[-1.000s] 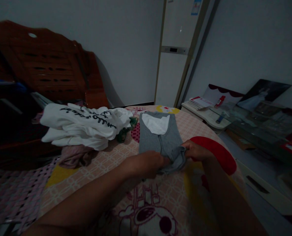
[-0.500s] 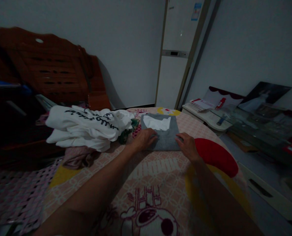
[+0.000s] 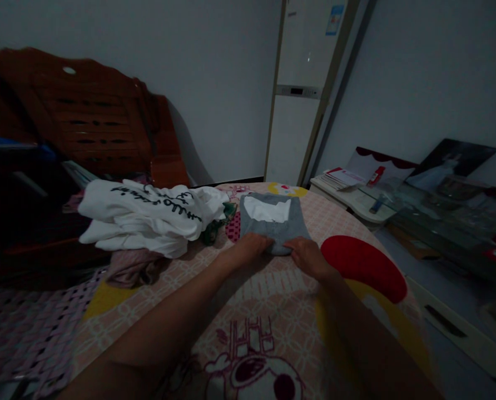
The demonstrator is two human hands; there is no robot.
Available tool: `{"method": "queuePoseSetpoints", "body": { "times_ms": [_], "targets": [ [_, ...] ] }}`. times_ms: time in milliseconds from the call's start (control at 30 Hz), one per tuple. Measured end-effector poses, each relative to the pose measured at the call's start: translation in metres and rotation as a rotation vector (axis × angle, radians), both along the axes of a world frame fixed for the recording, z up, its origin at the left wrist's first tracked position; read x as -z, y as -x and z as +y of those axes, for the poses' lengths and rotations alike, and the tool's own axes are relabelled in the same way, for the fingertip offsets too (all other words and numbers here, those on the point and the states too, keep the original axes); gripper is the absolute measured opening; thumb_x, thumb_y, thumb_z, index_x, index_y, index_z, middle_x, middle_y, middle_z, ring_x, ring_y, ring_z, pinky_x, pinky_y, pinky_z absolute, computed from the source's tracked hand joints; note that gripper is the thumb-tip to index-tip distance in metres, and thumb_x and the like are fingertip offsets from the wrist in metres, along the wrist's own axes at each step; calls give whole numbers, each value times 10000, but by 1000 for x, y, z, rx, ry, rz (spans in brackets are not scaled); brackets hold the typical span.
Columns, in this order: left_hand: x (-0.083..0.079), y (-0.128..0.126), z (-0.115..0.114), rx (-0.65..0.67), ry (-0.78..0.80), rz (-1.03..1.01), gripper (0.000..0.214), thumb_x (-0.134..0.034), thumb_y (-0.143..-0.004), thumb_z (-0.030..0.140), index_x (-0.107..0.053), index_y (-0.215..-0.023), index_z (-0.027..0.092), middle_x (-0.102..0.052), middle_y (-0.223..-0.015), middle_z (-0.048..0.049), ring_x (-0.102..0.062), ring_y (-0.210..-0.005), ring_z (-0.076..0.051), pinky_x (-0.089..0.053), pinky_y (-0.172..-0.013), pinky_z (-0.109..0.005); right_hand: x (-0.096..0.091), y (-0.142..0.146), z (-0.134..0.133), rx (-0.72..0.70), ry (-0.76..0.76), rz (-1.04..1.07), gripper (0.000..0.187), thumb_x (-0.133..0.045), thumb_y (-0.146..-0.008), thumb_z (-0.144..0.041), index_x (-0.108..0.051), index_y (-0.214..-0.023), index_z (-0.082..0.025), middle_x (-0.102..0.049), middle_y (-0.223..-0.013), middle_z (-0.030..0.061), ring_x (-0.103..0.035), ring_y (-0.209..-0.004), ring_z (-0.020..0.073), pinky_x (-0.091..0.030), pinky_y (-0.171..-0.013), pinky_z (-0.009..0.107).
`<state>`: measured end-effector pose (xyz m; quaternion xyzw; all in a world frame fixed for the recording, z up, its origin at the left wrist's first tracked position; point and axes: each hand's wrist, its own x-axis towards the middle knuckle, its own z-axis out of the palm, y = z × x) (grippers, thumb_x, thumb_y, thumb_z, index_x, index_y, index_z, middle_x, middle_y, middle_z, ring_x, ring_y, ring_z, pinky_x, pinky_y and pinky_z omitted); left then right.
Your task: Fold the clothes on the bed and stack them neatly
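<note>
From where I stand, the folded grey garment (image 3: 282, 230) lies just right of the white clothes pile (image 3: 143, 216); the left hand (image 3: 251, 245) and right hand (image 3: 308, 254) hold its near edge, fingers narrowed (some fingertips are hidden).

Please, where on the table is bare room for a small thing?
Bare tablecloth shows on the near side of the grey garment and to its right. The left side is crowded with white clothes; the left hand and right hand touch the garment.
</note>
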<state>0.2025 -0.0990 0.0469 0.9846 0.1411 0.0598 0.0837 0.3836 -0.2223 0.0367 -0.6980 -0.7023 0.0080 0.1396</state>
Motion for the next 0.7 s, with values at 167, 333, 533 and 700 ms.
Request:
{"method": "queuePoseSetpoints", "body": {
  "times_ms": [167, 333, 533, 700],
  "targets": [
    [-42, 18, -15, 128, 81, 187, 426, -560, -789, 81, -715, -1164, 212, -749, -1006, -90, -693, -922, -240, -495, -786, -292, -23, -12, -8, -198, 197, 363, 364, -520, -697, -67, -800, -894, -190, -751, -778, 22, -642, -695, 174, -458, -646, 256],
    [-62, 21, -33, 402, 339, 299, 389, -582, -705, 11, -779, -964, 226, -769, -859, -9, -667, -743, -162, -477, -689, -234, -32, -14, -15, -403, 514, 643, 346, -563, -644, -75, -806, -871, -170, -675, -630, -29, -501, -529, 87, -337, -480, 185],
    [-56, 22, -32, 504, 707, 390, 160, -713, -717, 145, -783, -851, 199, -744, -713, 21, -625, -617, -135, -457, -565, -209, -32, 1, -24, -479, 773, 830, 281, -605, -669, -94, -797, -867, -148, -626, -550, -50, -406, -433, 41, -284, -410, 148],
    [-46, 20, -5, 212, 837, 190, 201, -612, -846, 297, -725, -806, 135, -705, -652, -16, -643, -583, -125, -462, -552, -197, -35, 4, -24, -336, 826, 1117, 275, -714, -758, -361, -736, -883, -117, -696, -628, 20, -596, -458, 106, -464, -452, 202]
  ]
}}
